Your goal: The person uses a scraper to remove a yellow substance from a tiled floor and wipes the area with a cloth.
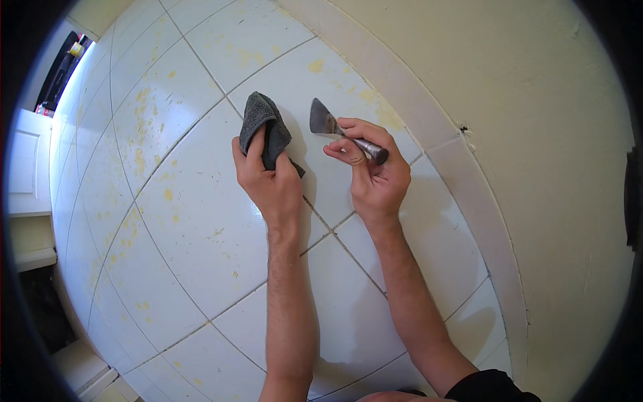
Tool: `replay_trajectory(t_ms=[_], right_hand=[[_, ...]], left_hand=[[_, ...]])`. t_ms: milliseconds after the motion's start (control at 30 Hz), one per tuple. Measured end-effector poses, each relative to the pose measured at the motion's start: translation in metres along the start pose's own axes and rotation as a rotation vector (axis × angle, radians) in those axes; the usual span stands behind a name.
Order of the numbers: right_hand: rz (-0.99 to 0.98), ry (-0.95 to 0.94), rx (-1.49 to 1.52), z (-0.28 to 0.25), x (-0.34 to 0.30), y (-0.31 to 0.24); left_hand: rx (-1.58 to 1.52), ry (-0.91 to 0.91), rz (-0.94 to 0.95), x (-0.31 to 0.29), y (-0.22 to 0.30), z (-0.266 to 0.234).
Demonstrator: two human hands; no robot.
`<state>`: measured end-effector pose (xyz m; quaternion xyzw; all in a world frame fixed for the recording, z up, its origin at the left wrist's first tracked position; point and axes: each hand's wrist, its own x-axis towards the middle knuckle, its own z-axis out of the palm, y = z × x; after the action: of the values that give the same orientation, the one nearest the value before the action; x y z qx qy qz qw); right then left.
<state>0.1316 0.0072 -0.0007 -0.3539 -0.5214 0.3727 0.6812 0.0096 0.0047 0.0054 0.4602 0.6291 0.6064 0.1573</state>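
Observation:
A bunched dark grey cloth (262, 120) is gripped in my left hand (271, 184), its folded top standing above the fingers. To the right of it, my right hand (378, 177) holds a scraper (323, 119) by its handle, the thumb and fingers closed round it. The scraper's flat metal blade points up and left, toward the cloth but apart from it, and carries brownish smears. Both hands are over white tiles (221, 161) with dark joints. Yellowish spots (139, 157) and flakes mark the tiles, mostly to the left and at the top.
A tiled skirting (455, 157) curves along the right, below a plain beige wall (556, 134) with a small dark hole (464, 127) at its foot. At the far left stand a white panelled cabinet door (30, 164) and some dark objects (59, 72).

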Motion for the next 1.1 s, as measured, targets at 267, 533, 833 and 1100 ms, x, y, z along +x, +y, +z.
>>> replay_trajectory(t_ms=[267, 533, 833, 1100], right_hand=[[0.031, 0.058, 0.075, -0.004, -0.002, 0.005], [0.106, -0.068, -0.055, -0.01, -0.003, 0.005], [0.03, -0.086, -0.43, -0.004, -0.005, 0.003], [0.091, 0.0, -0.488, 0.001, -0.002, 0.0]], left_hand=[[-0.011, 0.014, 0.02, 0.0, -0.005, 0.002], [0.015, 0.012, 0.004, -0.001, 0.001, 0.001], [-0.01, 0.014, 0.018, 0.0, -0.006, 0.001], [-0.015, 0.01, -0.012, -0.001, -0.002, 0.002]])
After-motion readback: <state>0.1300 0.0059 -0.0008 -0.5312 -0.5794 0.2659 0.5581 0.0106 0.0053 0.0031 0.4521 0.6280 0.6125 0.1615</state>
